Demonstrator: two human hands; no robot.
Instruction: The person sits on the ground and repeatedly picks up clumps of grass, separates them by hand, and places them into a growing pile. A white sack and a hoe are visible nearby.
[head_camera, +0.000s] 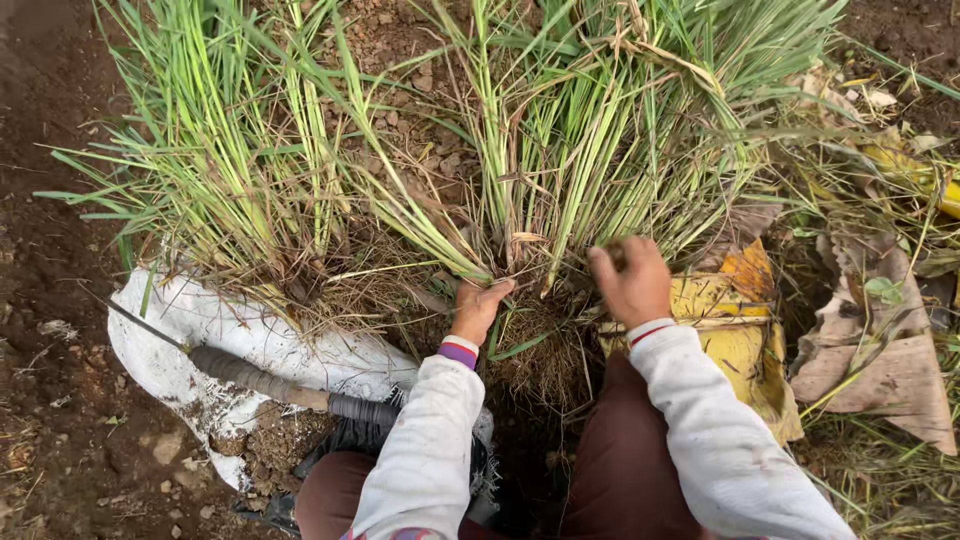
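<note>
I see my left hand (478, 308) closed around the base of a grass clump (560, 170), right where the stalks meet the soil. My right hand (632, 280) is curled just beside it, fingers bent in at the same clump (whether it grips any stalks I cannot tell). A knife (275, 382) lies on a white sack (190, 320) to the left. A yellow dead leaf (735, 320) sits under my right wrist.
</note>
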